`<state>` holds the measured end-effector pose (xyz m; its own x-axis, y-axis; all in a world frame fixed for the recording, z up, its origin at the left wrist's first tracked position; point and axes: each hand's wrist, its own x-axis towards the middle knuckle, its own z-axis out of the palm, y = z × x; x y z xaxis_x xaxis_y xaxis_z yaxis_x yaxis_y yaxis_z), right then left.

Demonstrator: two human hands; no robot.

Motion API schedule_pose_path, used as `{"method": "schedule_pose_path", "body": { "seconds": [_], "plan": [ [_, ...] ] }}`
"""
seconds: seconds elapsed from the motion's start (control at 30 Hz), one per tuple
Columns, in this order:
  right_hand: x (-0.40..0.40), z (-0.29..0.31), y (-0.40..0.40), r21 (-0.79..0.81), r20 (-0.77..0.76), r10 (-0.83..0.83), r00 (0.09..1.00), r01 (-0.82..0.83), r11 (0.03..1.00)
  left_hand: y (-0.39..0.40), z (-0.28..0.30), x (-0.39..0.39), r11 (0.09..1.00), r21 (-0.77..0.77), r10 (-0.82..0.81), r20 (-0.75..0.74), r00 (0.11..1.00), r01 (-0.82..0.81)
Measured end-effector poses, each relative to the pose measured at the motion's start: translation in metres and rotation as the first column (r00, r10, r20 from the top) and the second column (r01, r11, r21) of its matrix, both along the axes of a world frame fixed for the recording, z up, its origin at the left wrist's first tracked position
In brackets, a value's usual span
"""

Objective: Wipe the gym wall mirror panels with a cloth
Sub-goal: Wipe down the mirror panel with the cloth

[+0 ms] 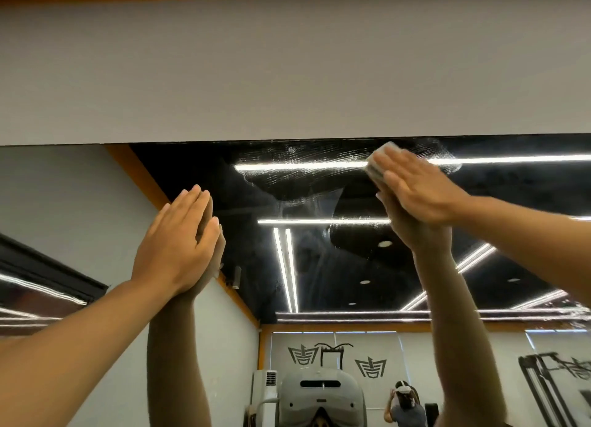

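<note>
A wide wall mirror point(319, 266) fills the lower half of the view, its top edge meeting a plain grey wall band point(287, 75) above. The glass reflects a black ceiling with long strip lights point(511, 158), an orange trim line, a white wall bearing dark logos, and gym machines low in the reflection. Just below the mirror's top edge, towards its right, streaky wet smears point(303, 164) spread across the glass.

A folded white cloth point(377, 161) lies flat against the mirror at the right end of those smears. The right hand point(415, 187) presses it to the glass with fingers straight and together. The left hand point(177, 238) rests flat on the mirror lower and well to the left of the cloth, fingers straight, holding nothing.
</note>
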<state>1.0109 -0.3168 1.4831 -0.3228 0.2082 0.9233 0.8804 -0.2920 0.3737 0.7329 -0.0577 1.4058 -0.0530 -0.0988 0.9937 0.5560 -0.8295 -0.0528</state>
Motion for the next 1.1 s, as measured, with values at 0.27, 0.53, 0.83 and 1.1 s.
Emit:
{"method": "schedule_pose_path", "body": {
  "seconds": [0.27,0.53,0.83,1.1],
  "plan": [
    [-0.021,-0.060,0.034,-0.191,0.246,0.029,0.969,0.019,0.981,-0.001,0.000,0.001,1.000,-0.005,-0.006,0.006,1.000,0.006],
    [-0.041,-0.070,0.043,-0.378,0.487,0.059,0.871,0.149,0.914,-0.004,-0.001,0.000,1.000,-0.020,-0.006,0.010,1.000,0.006],
    [-0.061,0.014,0.068,0.053,0.066,-0.004,0.998,0.000,0.999,-0.007,-0.002,0.001,1.000,-0.019,-0.016,0.013,1.000,0.016],
    [-0.090,-0.112,0.080,-0.430,0.414,0.082,0.907,0.115,0.895,-0.005,-0.004,0.000,0.999,-0.010,-0.040,0.003,0.999,0.040]
  ]
}}
